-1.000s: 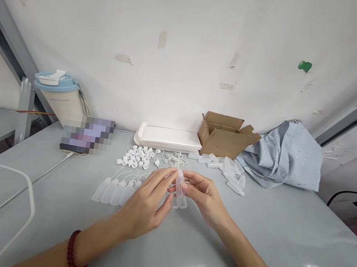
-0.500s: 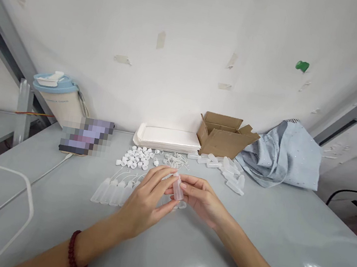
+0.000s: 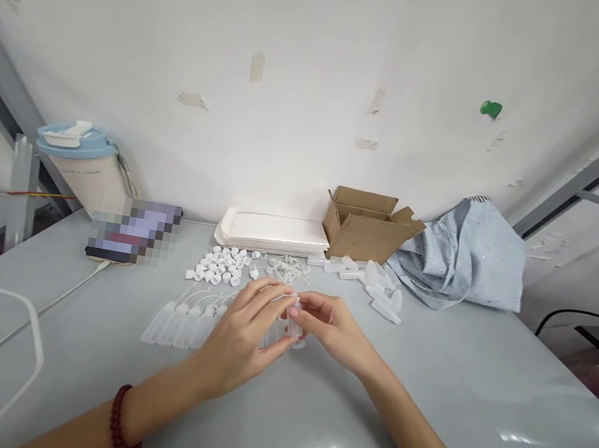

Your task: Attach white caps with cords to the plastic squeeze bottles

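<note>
Over the middle of the grey table, my left hand grips a small translucent plastic bottle between thumb and fingers. My right hand has its thumb and fingers closed on the bottle's upper part, and whatever is at the neck is hidden. Beside and partly behind my left hand lies a row of similar bottles with thin white strings or tubes at their tops. Beyond it sit a heap of white caps and a tangle of thin white pieces. Several loose bottles lie to the right.
Against the wall stand a stack of white trays or envelopes, an open cardboard box and a light-blue cloth bag. At left are a cup with a blue lid, a phone and its white cable.
My right thumb and fingers have shifted onto the bottle, covering more of it. My left hand keeps its hold. The whole view has shifted slightly.
</note>
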A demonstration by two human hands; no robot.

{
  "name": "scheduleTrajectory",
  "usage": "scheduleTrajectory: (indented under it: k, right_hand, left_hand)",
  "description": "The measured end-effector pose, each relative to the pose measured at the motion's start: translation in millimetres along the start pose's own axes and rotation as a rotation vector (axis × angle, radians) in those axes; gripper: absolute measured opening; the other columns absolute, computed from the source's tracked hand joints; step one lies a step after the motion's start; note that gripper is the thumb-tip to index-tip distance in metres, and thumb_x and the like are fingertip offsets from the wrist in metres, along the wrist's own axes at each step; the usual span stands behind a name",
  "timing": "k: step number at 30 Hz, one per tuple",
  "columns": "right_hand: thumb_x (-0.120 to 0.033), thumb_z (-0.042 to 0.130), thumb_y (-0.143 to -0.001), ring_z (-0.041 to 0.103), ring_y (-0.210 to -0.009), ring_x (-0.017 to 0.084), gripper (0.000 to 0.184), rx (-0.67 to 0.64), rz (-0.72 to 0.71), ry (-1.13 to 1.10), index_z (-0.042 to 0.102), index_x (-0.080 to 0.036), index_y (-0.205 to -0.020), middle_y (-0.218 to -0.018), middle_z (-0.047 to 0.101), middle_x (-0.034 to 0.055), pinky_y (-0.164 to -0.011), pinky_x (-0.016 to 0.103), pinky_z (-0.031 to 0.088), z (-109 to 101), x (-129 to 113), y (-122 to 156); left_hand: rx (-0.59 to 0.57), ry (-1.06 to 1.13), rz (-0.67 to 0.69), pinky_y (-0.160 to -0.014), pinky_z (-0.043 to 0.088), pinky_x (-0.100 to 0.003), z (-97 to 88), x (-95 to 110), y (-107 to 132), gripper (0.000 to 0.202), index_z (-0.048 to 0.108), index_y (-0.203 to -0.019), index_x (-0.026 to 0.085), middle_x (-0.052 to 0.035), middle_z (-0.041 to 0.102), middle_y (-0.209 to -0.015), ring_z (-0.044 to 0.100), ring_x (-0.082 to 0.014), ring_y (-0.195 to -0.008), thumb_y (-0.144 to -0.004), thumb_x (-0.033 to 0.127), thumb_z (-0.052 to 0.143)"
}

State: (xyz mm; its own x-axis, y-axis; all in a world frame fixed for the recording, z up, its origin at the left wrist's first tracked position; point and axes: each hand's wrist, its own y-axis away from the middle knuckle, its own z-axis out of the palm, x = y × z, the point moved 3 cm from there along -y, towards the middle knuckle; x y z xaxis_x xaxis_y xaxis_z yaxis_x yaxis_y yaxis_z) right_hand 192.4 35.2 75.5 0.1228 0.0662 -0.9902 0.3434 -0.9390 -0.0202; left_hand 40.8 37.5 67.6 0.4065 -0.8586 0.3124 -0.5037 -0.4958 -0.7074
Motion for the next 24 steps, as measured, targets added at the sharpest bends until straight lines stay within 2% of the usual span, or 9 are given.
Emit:
scheduleTrajectory:
  k: [3, 7, 10, 15, 19, 24]
  right_hand:
    - [-0.036, 0.053, -0.086, 0.054, -0.068, 0.012, 0.025, 0.062, -0.016, 0.201, 0.066, -0.017, -0.096, -0.081, 0.063, 0.0019, -0.058, 0.023, 0.043, -5, -2, 1]
    - [-0.034, 0.051, -0.087, 0.054, -0.063, 0.012, 0.023, 0.104, -0.037, 0.380, 0.067, -0.018, -0.088, -0.073, 0.063, 0.0001, -0.056, 0.023, 0.041, -13, -6, 2]
    - [-0.035, 0.049, -0.087, 0.055, -0.060, 0.012, 0.025, 0.102, -0.016, 0.450, 0.066, -0.016, -0.083, -0.069, 0.061, -0.0001, -0.055, 0.023, 0.040, -22, -6, 3]
    - [-0.038, 0.036, -0.092, 0.050, -0.054, 0.012, 0.041, 0.116, 0.048, 0.539, 0.060, -0.016, -0.066, -0.058, 0.057, 0.0001, -0.052, 0.023, 0.036, -40, -2, 4]
    - [-0.033, 0.039, -0.089, 0.053, -0.055, 0.013, 0.037, 0.093, 0.098, 0.553, 0.061, -0.015, -0.065, -0.060, 0.058, 0.0008, -0.053, 0.024, 0.038, -47, 2, 4]
    - [-0.022, 0.042, -0.084, 0.058, -0.058, 0.014, 0.028, 0.039, 0.070, 0.599, 0.064, -0.015, -0.068, -0.065, 0.064, 0.0018, -0.055, 0.024, 0.040, -46, 7, 1]
  left_hand:
    - [-0.035, -0.011, 0.017, -0.096, 0.044, -0.049, 4.3, -2, -2, 0.042, 0.049, -0.120, 0.016, -0.0114, 0.058, -0.117, 0.044, -0.0288, -0.117, -0.080, 0.017, 0.063]
    - [-0.081, 0.016, -0.006, -0.094, 0.045, -0.051, 12.0, -4, -8, 0.043, 0.050, -0.119, 0.018, -0.0107, 0.058, -0.117, 0.046, -0.0297, -0.116, -0.079, 0.018, 0.064]
    - [-0.106, 0.067, -0.076, -0.092, 0.046, -0.051, 18.5, -3, -14, 0.043, 0.052, -0.117, 0.018, -0.0100, 0.060, -0.114, 0.047, -0.0293, -0.115, -0.076, 0.018, 0.066]
    - [-0.151, 0.107, -0.151, -0.087, 0.048, -0.048, 29.5, 2, -23, 0.041, 0.055, -0.108, 0.018, -0.0080, 0.062, -0.107, 0.049, -0.0283, -0.111, -0.070, 0.015, 0.069]
    - [-0.184, 0.096, -0.175, -0.083, 0.049, -0.046, 37.1, 4, -26, 0.035, 0.056, -0.101, 0.017, -0.0079, 0.063, -0.100, 0.052, -0.0279, -0.105, -0.068, 0.016, 0.068]
    - [-0.226, 0.020, -0.194, -0.080, 0.048, -0.045, 43.9, 3, -24, 0.031, 0.057, -0.096, 0.017, -0.0072, 0.062, -0.096, 0.054, -0.0270, -0.098, -0.067, 0.018, 0.067]
